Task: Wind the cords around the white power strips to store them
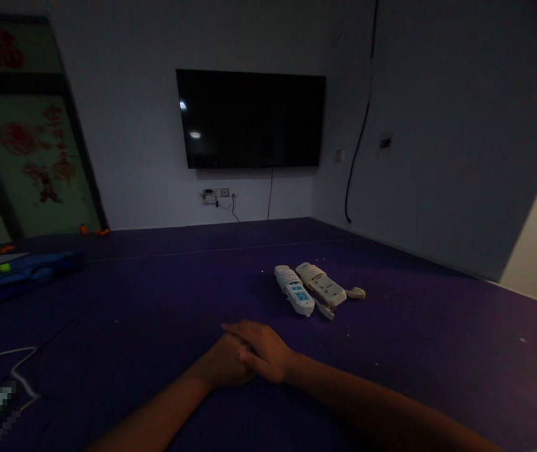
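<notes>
My left hand (225, 363) and my right hand (268, 350) meet over the purple surface, low in the middle of the head view. The right one lies across the left and is closed over it, covering part of its fingers. My left hand looks curled into a loose fist, with no object visible in it. Just beyond them lie two power strips, each with its own cord wound around one end: a white one with blue socket panels (300, 297) and a cream one (328, 289). Neither hand touches the strips. Two plugs rest by their near ends.
Blue cloth (27, 269) lies at the left on the purple surface (155, 295). A white cable (21, 376) runs near a blurred device in the lower left corner. On the far wall hangs a television (254, 119). A dark cable (361, 135) dangles along the right wall.
</notes>
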`<state>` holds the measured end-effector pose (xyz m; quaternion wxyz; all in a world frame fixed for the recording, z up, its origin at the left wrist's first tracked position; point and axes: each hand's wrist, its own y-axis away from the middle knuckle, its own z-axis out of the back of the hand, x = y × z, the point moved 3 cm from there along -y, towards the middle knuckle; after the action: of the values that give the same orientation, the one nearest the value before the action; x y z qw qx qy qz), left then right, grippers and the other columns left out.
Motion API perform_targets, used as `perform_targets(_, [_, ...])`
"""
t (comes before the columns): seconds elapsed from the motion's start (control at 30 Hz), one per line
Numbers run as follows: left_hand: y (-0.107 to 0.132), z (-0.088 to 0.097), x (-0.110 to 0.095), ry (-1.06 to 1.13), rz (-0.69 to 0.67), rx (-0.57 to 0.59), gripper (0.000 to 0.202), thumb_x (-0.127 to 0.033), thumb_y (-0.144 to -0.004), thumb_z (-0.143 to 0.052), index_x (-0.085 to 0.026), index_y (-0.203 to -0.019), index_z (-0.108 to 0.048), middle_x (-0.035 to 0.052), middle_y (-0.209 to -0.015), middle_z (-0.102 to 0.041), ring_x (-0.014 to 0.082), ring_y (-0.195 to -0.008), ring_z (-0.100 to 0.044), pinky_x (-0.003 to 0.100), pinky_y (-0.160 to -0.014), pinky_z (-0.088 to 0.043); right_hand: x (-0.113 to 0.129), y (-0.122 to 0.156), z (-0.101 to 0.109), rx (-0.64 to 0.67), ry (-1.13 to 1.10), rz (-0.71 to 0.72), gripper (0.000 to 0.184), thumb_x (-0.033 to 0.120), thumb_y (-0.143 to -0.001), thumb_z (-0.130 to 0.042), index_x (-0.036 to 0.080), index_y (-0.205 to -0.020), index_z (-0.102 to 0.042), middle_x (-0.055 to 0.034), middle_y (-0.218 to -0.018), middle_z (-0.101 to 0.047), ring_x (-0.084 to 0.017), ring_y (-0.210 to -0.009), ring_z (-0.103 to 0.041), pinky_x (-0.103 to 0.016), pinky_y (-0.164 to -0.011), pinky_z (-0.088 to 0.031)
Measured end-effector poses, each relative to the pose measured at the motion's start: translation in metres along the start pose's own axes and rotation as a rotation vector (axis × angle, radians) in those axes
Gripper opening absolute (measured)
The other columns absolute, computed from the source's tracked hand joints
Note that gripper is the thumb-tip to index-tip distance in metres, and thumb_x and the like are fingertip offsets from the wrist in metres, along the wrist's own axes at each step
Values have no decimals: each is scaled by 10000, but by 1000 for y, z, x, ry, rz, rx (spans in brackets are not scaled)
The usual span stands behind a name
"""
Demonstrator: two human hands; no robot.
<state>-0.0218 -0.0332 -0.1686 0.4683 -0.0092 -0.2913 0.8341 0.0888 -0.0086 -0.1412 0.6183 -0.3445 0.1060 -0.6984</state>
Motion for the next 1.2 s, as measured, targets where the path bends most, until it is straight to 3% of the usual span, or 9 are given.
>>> perform_targets(0.17, [-2, 1, -5, 33, -37, 13, 227, -194, -892, -435, -148, -948, -651, 69, -938, -706, 176, -901, -634, 296, -779, -504, 1, 0, -3, -28, 27, -47, 702, 621, -888, -235, 109, -1294, -490, -145, -992, -655, -240, -867, -616, -370, -754, -487])
perform_targets(0.67, [-6, 5, -7, 31, -81, -75, 272, -204, -910, -391, -139, -911, -655, 67, -863, -711, 180, -859, -641, 302, -750, -519, -4, 0, -3, 0, -5, -110, 606, 539, -900, -287, 110, -1253, -530, -152, -1145, -641, -254, -1026, -612, -377, -864, -475])
perform_targets(0.97, [-6, 3, -6, 21, -46, -5, 248, -216, -899, -425, -139, -922, -659, 80, -871, -707, 182, -889, -640, 310, -793, -517, -5, 0, -3, 21, -16, -134, 571, 511, -918, -270, 127, -1251, -529, -140, -1172, -632, -245, -1059, -600, -370, -885, -465])
perform_targets(1.2, [-6, 3, -5, 44, -49, -17, 263, -207, -902, -405, -142, -902, -660, 74, -898, -713, 179, -874, -645, 305, -779, -519, -6, -1, -3, 25, -18, -132, 581, 532, -914, -265, 129, -1232, -538, -142, -1142, -641, -247, -1034, -609, -370, -868, -469])
